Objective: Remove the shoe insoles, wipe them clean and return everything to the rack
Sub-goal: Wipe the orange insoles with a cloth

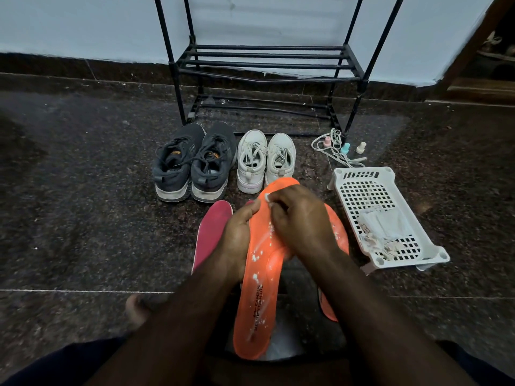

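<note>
My left hand [239, 238] grips the left edge of an orange insole [259, 296] held up over my lap, dotted with white crumbs. My right hand [299, 224] pinches a small white wipe [268, 198] against the insole's upper half. A second orange insole [338, 235] lies beneath my right arm, mostly hidden. A pink-red insole [212, 232] lies on the floor to the left. A dark grey pair of shoes [192, 162] and a white pair of shoes [266, 160] stand in front of the black rack [264, 65].
A white plastic basket [370, 190] with crumpled wipes stands on the floor at the right. Loose laces [335, 150] and three small bottles [345, 148] lie by the rack's right leg. My bare foot [138, 309] rests at the lower left. Dark stone floor all round.
</note>
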A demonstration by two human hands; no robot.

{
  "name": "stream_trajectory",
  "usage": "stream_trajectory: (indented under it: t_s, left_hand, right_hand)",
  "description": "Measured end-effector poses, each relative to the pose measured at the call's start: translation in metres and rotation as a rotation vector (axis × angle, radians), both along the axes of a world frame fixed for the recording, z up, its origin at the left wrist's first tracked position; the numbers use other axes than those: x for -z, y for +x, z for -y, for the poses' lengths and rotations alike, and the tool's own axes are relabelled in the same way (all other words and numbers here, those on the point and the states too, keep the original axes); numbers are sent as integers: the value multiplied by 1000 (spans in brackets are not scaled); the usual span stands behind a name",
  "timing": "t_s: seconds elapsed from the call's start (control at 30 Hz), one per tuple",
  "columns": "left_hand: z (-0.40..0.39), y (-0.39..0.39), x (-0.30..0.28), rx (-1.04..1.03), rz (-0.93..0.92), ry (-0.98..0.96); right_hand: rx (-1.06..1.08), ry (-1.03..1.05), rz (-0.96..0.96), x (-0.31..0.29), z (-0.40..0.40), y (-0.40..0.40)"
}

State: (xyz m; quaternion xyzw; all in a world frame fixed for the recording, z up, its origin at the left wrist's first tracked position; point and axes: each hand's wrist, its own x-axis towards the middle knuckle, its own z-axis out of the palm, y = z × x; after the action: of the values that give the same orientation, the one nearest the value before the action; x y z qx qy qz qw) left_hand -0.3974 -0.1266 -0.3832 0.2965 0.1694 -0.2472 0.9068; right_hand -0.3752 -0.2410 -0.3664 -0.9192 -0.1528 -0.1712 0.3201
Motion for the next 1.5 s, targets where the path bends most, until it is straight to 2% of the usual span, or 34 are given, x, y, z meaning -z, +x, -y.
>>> stream_trajectory:
  t_s: [0.07,0.2,0.4,0.5,0.6,0.67,0.8,0.87,0.97,1.07,1.17,1.37,1.43,1.5]
  left_hand:
    - [1,0,1,20,1,36]
    - [0,1,2,33,-2,37]
    - [-2,3,4,19,-20,-2]
    - [-3,4,3,4,-24,-1]
    - [0,2,6,26,-64,32]
    - [2,2,7,63,-74,34]
    - [-3,4,6,50,-43,-63]
    - [-7,4,5,39,-20,-70]
    - [-14,4,2,26,27,-57]
    - [-17,5,2,7,29,-79]
    - [-14,2,1,50,40,-79]
    - [-14,-2,0,147,92,-101]
    - [-10,-3,0,145,62,-74]
    - [-7,-2,2,110,44,-38]
  right_hand:
    - [79,41,26,-3,4,4]
    - [103,57,37,-7,1,4]
    - [-16,-80,-246,-6,-12,-13]
    - [-40,-26,-145,-6,-17,-16]
    - [110,44,-20,-9,-6,1]
    - [144,60,-22,-11,-2,4]
    - [-32,11,-222,-8,-15,-14]
    - [-20,166,-315,-14,-10,-13]
    - [81,470,-355,-24,11,1]
    - [94,544,-389,-21,23,8]
    - [90,523,-414,-14,22,8]
    - [180,515,-281,-21,28,18]
    - [142,329,-220,-22,28,15]
    - [76,26,-134,-19,23,12]
